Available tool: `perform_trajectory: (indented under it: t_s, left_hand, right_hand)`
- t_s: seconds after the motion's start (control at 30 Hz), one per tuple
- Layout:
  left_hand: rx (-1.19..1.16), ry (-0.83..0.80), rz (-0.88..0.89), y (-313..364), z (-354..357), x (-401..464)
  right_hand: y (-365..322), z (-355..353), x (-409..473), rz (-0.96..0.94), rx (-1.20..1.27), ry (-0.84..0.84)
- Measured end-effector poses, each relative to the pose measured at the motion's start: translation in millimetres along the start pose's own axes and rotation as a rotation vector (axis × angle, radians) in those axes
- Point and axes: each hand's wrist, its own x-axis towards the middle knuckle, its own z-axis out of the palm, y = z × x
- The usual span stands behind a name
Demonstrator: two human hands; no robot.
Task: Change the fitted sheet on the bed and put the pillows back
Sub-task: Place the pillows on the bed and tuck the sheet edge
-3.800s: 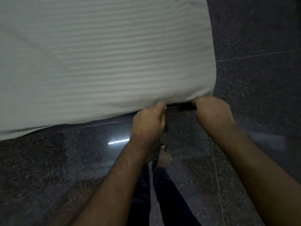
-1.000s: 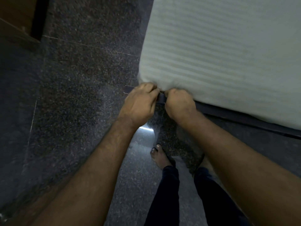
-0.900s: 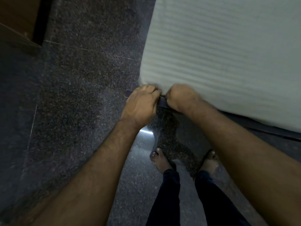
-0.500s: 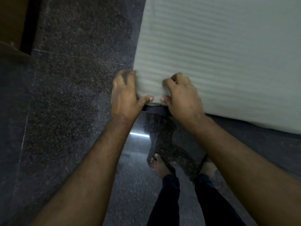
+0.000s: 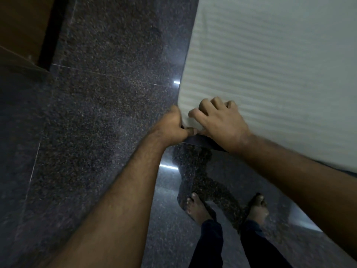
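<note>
Just sheet corner (image 5: 185, 120) between grips.

Both forearms are bare, with no sleeves, watch or rings visible on the left hand (image 5: 172, 126) or right hand (image 5: 222, 120). Fine hair shows on the forearms. Dark navy trousers (image 5: 210, 246) cover both legs to the ankles. Both feet (image 5: 197, 207) are bare.

**Camera setup: single head view**

One wide-angle head camera, looking steeply down from standing height. Forearms enter from the bottom edge; bed corner (image 5: 185, 113) sits close, just above frame centre. Floor (image 5: 96, 113) fills the left, bare feet (image 5: 197, 207) lower centre. No second view.
</note>
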Motion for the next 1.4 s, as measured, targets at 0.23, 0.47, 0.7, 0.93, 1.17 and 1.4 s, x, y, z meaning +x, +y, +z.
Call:
perform_trajectory:
  t_s: [0.23,0.47,0.7,0.93,1.17,1.4]
  left_hand:
    - [0.014,0.061,-0.055,3.0,6.5,-4.0]
    - [-0.193,-0.012,-0.144,4.7,-0.8,-4.4]
    - [0.182,-0.130,-0.280,24.3,-1.4,0.2]
    - [0.384,-0.012,-0.185,15.3,5.9,-17.5]
    - [0.570,0.360,-0.211,60.1,20.7,-35.9]
    - [0.524,0.319,0.363,99.1,86.3,-43.2]
  right_hand:
    - [-4.3,-3.8,27.3,0.099,0.133,-0.155]
    - [12.3,-25.1,40.4,0.114,0.498,-0.356]
    - [4.4,8.6,25.5,0.482,0.433,-0.085]
    - [-17.1,23.7,14.2,0.400,0.334,0.057]
    - [7.2,4.3,1.4,0.161,0.566,0.141]
    - [101.2,29.4,-69.3,0.696,0.344,0.274]
